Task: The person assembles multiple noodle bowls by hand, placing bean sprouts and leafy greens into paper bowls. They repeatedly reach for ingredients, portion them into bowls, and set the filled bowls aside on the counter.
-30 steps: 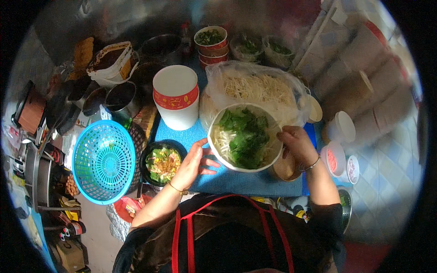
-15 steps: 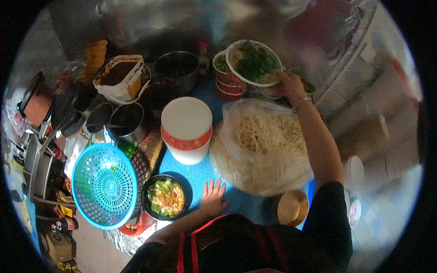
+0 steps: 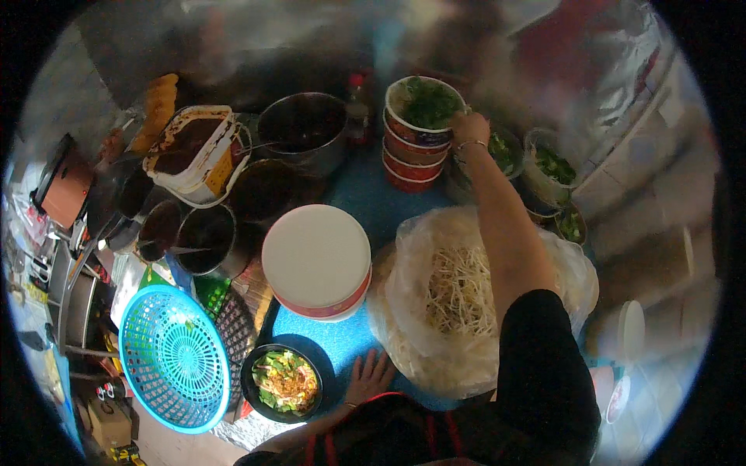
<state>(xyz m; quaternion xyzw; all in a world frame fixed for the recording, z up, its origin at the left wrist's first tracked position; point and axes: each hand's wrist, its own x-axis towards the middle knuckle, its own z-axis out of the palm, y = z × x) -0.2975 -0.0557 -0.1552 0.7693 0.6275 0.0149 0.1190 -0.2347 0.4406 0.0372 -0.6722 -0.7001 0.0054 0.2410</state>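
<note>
My right hand [image 3: 471, 129] grips the right rim of a paper tub of chopped green herbs [image 3: 427, 103]. That tub sits on top of a stack of red-and-white paper tubs [image 3: 414, 171]. My left hand [image 3: 369, 378] lies flat on the blue tabletop [image 3: 311, 330], its fingers spread and holding nothing. Beside it is a black bowl [image 3: 249, 382] with a mix of greens and a brown crumbly topping [image 3: 289, 380]. Under my right forearm lies an open clear plastic bag of bean sprouts [image 3: 462, 295].
A white-lidded tub [image 3: 316, 256] stands mid-table, with a blue plastic colander [image 3: 175, 359] to its left. Behind are a sauce-smeared white bucket [image 3: 194, 155], a metal pot [image 3: 303, 132] and a red-capped bottle [image 3: 357, 109]. Tubs of cut greens [image 3: 553, 167] stand at right.
My right hand has moved left with the herb tub, which was tilted beside the stack and now rests on it. The view has shifted too. My left hand stays flat on the table.
</note>
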